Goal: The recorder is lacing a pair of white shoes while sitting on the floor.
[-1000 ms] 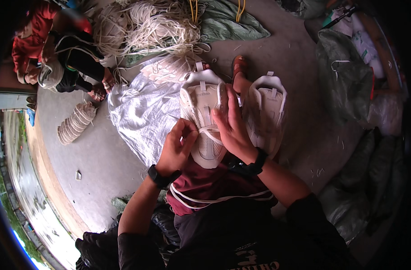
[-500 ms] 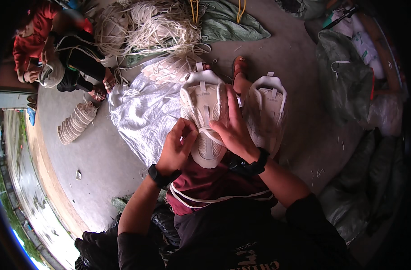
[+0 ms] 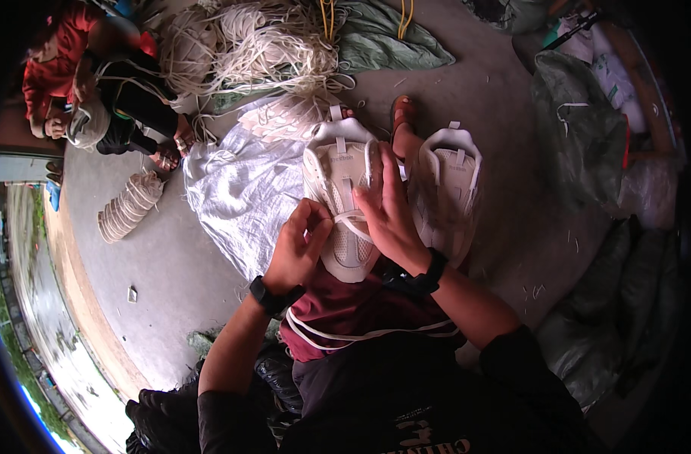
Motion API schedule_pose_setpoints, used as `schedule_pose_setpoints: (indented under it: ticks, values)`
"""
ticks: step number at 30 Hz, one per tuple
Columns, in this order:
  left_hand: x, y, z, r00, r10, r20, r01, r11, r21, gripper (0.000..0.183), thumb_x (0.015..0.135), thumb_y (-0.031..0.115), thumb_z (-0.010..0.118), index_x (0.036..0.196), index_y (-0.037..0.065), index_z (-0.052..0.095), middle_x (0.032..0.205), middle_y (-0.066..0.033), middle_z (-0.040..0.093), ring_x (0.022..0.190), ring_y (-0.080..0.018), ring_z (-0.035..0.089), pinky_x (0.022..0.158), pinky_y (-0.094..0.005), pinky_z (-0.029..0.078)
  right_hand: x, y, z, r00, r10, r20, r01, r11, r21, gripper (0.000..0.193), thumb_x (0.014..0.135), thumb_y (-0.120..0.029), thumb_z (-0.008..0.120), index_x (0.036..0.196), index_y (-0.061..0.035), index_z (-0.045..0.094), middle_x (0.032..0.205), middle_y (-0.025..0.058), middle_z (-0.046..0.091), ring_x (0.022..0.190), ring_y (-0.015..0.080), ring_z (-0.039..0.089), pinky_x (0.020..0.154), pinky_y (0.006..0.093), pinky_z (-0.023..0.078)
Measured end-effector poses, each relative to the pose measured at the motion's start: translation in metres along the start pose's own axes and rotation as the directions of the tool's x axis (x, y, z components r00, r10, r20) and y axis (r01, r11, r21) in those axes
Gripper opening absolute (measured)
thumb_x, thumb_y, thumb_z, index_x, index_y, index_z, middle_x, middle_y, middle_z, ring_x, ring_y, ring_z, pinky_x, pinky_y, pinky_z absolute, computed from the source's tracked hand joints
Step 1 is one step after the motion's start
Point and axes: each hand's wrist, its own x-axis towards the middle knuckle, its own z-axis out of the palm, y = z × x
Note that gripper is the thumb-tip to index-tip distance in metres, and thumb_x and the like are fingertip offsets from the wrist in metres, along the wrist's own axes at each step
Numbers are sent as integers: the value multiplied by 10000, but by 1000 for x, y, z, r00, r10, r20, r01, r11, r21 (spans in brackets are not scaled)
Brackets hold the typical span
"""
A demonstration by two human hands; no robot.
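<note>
While the left hand point(image 3: 298, 244) is pinching the white lace point(image 3: 351, 224) w/ curled fingers at the middle of the shoe, the right hand point(image 3: 391, 214) is lying flat and spread over the tongue side of the same white sneaker point(image 3: 338, 198), pressing it down – not closed on anything, just bracing. That sneaker is resting toe toward the person's lap, heel tab pointing away, on the maroon cloth point(image 3: 345, 310) over the knees. Its pair, the second white sneaker point(image 3: 448, 189), is sitting just beside it to the right, touching the right wrist area, no lace visible on it from here.

Judging by this, the lacing step is underway – the lace is crossing the lower eyelets only, so approx. early in the job for this shoe. Next move prob. needs the lace tip fed through the next eyelet up, w/ the right hand shifting off the tongue to free that row; tip itself is hidden under the fingers, can't tell which eyelet it's at.

Around: a white woven sack point(image 3: 239, 189) is lying spread on the concrete floor point(image 3: 164, 265) to the left, a big heap of loose white laces point(image 3: 262, 45) farther off, a stack of pale insoles point(image 3: 126, 208) left of the sack, and another person point(image 3: 96, 98) sitting beyond it.
</note>
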Motion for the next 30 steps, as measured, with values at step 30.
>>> schedule_pose_setpoints:
  ticks: [30]
  values:
    - [2,5,13,868,462,182,-438,539,720,339,733,98,660,1059,18,606,1388,-100,552,1023,-296,578,874,-396,483,8,10,-18,981,54,187,-63,997,43,980,830,-91,632,1570,-10,-7,1644,197,-21,1527,319,-36,1223,399,51]
